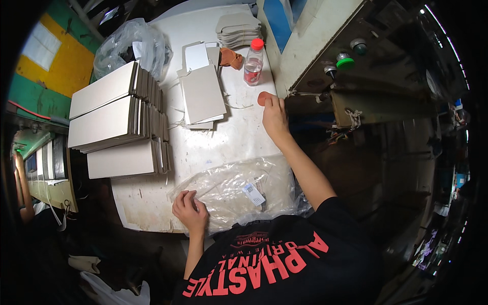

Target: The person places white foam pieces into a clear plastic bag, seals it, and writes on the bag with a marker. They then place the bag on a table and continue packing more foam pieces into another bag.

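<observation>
From the head view, my left hand [189,208] rests curled, fingers drawn together, on the near left corner of the clear plastic bag [239,190] that lies flat at the front edge of the white table [239,132]. I cannot tell whether it pinches the film or only presses it down. The bag holds pale flat sheets and carries a small white label [253,193]. I judge it light, limp and slippery (the film wrinkles everywhere), so it is best taken at a corner or under the stiffer sheets inside.

My right hand [274,114] reaches far forward, fingertips closed on a small round orange disc [263,98] at the table's right edge. The disc looks thin, light and easy to drop, so an edge pinch suits it.

Just beyond stands a clear bottle with a red cap [253,62]. To the left are stacks of grey board sheets [119,122], and in the middle a smaller pile of grey cards [203,94].
</observation>
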Available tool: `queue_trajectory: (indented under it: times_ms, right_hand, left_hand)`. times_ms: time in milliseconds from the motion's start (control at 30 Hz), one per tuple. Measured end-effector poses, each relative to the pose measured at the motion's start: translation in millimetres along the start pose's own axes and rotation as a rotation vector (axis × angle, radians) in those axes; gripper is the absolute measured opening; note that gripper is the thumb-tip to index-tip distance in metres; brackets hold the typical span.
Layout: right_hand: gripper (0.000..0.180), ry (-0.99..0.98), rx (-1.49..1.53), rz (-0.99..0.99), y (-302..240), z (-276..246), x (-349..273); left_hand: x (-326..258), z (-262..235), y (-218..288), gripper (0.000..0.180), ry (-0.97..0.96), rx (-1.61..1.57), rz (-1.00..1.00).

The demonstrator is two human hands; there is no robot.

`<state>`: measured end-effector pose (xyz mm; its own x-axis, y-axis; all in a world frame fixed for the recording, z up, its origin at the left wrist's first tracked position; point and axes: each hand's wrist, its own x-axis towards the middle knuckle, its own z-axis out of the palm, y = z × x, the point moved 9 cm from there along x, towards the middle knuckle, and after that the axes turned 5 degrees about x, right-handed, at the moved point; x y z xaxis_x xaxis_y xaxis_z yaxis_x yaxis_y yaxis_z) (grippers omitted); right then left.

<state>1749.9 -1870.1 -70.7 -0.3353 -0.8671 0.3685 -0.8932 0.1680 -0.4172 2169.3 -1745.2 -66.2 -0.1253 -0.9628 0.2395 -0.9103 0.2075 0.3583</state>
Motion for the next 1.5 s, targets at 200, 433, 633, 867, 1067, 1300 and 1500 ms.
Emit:
queue_trajectory:
  times_ms: [200, 433, 633, 867, 1067, 1300, 1500]
  right_hand:
    - [0.029, 0.0, 0.096, -0.137, -0.7, 8.8, 21.5]
    - [0.024, 0.051, 0.241, -0.218, -51.5, -44.1, -3.6]
    - [0.03, -0.707, 0.337, 0.142, -68.8, -101.1, -147.9]
    - [0.027, -0.933, 0.424, -0.109, -83.7, -113.3, -288.4]
    - [0.017, -0.661, 0.415, 0.169, -57.6, -143.6, -314.7]
    - [0.009, 0.118, 0.255, 0.469, 1.5, -232.4, -349.9]
    - [0.035, 0.489, -0.003, 0.711, 43.9, -350.8, -447.5]
  left_hand:
    - [0.2, 2.4, -2.8, 0.035, -0.004, -0.013, -0.003]
    - [-15.4, -19.2, -33.9, 0.04, 0.075, -0.143, -0.187]
    - [-45.5, -32.7, -85.6, 0.054, -0.171, -0.058, -0.554]
    - [-30.1, -9.7, -79.5, 0.025, -0.407, -0.476, -0.395]
    - [-11.5, 4.7, -62.6, 0.022, -0.531, -0.906, -0.547]
    - [60.7, 31.6, -39.2, 0.022, -0.612, -1.029, -0.446]
    - [85.8, 43.5, -17.2, 0.022, -0.638, -1.189, -0.454]
